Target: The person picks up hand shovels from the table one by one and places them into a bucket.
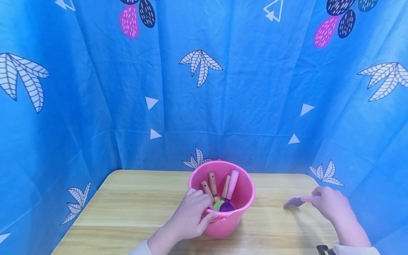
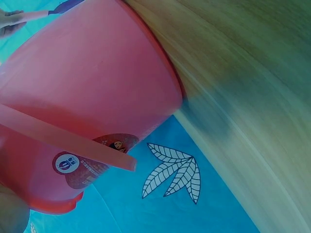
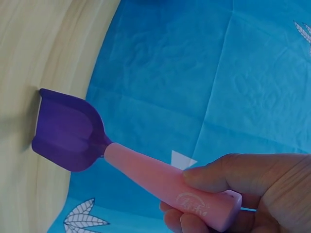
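Note:
A pink bucket (image 1: 223, 226) stands on the wooden table, tipped slightly in the head view. My left hand (image 1: 188, 216) grips its near left rim, fingers over the edge and thumb outside. Inside the bucket lean several tools: wooden handles (image 1: 212, 182) and a toy scoop with a pink handle (image 1: 233, 182) and purple head. Off to the right, my right hand (image 1: 334, 205) holds a toy shovel (image 3: 73, 131) by its pink handle (image 3: 160, 179). The shovel's purple blade points left, its front edge right at the tabletop.
The wooden table (image 1: 127, 212) has rounded far corners. Blue patterned cloth (image 1: 255, 88) hangs behind it and on both sides. In the left wrist view, the bucket's handle strap (image 2: 73, 141) hangs across its side, over a round sticker (image 2: 67, 163).

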The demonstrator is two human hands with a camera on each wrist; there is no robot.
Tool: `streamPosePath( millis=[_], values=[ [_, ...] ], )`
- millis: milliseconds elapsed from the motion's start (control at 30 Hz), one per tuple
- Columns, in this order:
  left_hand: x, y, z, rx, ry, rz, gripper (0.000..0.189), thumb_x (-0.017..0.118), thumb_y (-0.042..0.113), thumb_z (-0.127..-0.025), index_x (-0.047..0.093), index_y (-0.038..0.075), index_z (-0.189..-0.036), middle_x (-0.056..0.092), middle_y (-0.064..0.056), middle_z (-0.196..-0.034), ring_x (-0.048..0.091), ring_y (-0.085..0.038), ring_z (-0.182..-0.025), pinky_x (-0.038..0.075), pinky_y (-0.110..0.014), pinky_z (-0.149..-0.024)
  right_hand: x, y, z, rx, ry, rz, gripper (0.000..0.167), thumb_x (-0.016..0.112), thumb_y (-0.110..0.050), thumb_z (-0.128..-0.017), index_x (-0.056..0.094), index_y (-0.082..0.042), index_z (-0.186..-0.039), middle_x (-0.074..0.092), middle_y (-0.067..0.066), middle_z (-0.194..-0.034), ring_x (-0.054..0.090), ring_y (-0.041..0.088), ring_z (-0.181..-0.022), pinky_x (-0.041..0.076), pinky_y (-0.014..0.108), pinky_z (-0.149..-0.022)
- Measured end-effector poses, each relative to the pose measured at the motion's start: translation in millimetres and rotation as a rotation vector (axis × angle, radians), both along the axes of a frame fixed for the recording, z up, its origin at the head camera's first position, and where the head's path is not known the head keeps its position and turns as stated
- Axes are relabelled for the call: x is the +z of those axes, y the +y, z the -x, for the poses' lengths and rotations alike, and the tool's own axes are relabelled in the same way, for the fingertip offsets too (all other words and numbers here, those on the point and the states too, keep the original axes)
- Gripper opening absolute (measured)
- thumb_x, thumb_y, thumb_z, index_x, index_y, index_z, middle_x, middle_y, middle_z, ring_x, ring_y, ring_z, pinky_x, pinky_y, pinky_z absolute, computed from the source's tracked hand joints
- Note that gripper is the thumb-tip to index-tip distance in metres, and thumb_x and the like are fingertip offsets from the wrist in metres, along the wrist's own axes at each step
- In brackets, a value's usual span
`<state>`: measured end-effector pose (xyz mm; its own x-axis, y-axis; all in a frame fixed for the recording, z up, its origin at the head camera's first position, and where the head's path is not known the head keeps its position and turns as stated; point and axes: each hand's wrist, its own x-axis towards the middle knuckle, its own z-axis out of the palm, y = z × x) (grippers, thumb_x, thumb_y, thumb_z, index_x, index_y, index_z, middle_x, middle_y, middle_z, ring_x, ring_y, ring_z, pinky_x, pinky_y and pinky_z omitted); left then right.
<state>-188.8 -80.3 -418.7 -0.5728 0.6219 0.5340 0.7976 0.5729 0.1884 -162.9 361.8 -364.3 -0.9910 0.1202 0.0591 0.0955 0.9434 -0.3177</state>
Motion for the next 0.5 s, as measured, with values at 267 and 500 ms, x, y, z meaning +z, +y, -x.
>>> streamPosePath(
  millis=[267, 500],
  values=[
    [-1.1, 0.7, 1.4, 0.0, 0.018, 0.0, 0.03, 0.047, 0.053, -0.101, 0.055, 0.026, -0.09, 0.048, 0.019, -0.081, 0.045, -0.003, -0.084, 0.036, -0.031, -0.086, 6.1, -8.1, 0.8, 0.033, 0.028, -0.011, 0.06, 0.075, -0.051, -0.084, 0.069, 0.006, -0.104, 0.071, 0.02, -0.096, 0.064, 0.04, -0.085, 0.049, 0.054, -0.072],
    [-2.1, 1.0, 1.9, 0.003, 0.012, 0.0, 0.026, 0.052, 0.05, -0.1, 0.055, 0.026, -0.09, 0.048, 0.019, -0.081, 0.044, -0.003, -0.084, 0.036, -0.032, -0.086, 12.2, -16.1, 3.8, 0.057, 0.023, -0.012, 0.051, 0.077, -0.044, -0.083, 0.07, 0.003, -0.102, 0.07, 0.017, -0.093, 0.062, 0.036, -0.08, 0.049, 0.051, -0.07]
  ],
)
